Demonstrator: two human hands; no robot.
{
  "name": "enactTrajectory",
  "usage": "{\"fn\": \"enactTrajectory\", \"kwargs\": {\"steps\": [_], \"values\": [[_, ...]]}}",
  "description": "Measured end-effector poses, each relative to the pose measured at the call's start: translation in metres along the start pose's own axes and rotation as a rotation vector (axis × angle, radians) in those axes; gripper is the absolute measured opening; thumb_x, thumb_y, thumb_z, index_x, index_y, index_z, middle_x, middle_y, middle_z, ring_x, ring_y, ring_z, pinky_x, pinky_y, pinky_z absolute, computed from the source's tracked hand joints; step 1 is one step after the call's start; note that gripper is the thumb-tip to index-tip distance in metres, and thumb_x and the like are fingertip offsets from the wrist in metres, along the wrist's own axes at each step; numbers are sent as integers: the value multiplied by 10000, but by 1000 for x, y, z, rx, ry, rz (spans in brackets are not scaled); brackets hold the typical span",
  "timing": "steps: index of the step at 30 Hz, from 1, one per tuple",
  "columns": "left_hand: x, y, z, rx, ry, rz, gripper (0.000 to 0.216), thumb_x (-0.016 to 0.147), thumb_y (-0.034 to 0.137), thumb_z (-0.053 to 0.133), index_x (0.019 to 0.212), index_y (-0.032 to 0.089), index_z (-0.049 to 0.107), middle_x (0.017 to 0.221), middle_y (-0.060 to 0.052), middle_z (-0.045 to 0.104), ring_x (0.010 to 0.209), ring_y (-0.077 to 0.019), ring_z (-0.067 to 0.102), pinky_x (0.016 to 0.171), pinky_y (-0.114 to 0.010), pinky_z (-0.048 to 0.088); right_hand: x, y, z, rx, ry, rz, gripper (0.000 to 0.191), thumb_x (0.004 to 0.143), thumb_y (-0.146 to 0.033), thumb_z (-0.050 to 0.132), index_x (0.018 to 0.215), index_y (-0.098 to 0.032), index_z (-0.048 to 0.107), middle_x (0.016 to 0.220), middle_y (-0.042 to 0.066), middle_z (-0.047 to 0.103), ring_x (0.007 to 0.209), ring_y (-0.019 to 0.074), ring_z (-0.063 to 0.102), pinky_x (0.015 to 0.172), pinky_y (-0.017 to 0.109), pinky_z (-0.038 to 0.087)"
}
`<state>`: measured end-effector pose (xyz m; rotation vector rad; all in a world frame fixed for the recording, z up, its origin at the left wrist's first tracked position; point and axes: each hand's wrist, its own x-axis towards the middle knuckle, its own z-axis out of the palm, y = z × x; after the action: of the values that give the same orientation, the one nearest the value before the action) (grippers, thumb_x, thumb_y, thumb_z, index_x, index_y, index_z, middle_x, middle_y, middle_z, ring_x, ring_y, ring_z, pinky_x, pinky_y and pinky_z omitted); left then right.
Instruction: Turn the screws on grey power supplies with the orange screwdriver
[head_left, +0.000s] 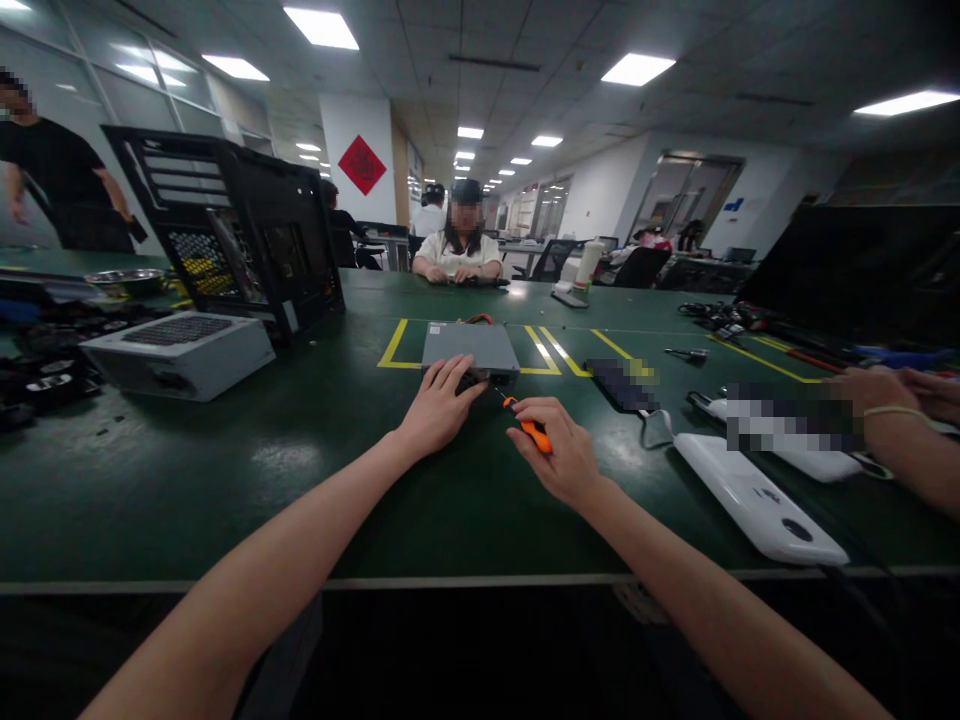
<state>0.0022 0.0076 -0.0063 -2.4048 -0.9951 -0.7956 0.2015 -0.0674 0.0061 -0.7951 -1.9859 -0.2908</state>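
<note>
A grey computer power supply (480,345) lies on the green table in front of me, its short cables showing at the far side. My left hand (442,405) grips its near left edge, fingers over the top and thumb along the front face. In my right hand (559,450) is a screwdriver (536,434) with an orange handle. Its thin shaft points up and left towards the supply's near face, close to my left thumb. Whether the tip touches a screw is too small to tell.
A black computer case (247,230) and another power supply (184,355) stand at left. Right of me are a phone (619,385), a white power bank (757,495) and another person's hands (892,410). A person (459,245) sits opposite. Yellow tape (397,345) marks the table.
</note>
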Motion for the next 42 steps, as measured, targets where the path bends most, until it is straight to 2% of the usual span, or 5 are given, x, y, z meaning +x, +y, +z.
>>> {"fn": "enactTrajectory", "kwargs": {"steps": [7,10,19,32,42], "values": [[6,-6,-3,-66,2,-66,313,868,101,366,1105,166,559,1383,-84,437,1298,-200,355,1071,-395,280,-1,0,0,-13,-51,-3,141,789,-166,553,881,-224,463,947,54,607,862,180,610,755,332,502],[8,-11,-7,-145,0,-91,326,871,77,334,1100,179,542,1327,-48,506,1243,-166,420,1020,-360,340,-1,0,1,47,-23,50,189,820,-238,565,973,-225,455,929,49,605,850,165,621,715,296,520],[5,-10,-3,-1,0,23,345,851,113,427,1128,219,603,1382,-107,410,1281,-241,356,1026,-422,311,0,-1,-1,-51,-92,-33,142,820,-238,569,931,-207,487,962,76,595,875,180,606,718,309,517],[5,-5,-2,27,-7,-10,421,843,129,446,1214,292,564,1370,-103,392,1274,-270,334,1011,-453,307,0,-3,-1,-64,-161,-72,219,734,-102,524,926,-203,495,884,45,647,750,178,572,689,330,478],[2,-10,-8,-48,51,-41,367,840,104,413,1114,244,613,1356,-83,398,1256,-260,347,1010,-469,311,0,-4,-5,16,14,-161,188,722,-110,532,872,-217,493,820,32,643,702,161,608,626,308,483]]}}
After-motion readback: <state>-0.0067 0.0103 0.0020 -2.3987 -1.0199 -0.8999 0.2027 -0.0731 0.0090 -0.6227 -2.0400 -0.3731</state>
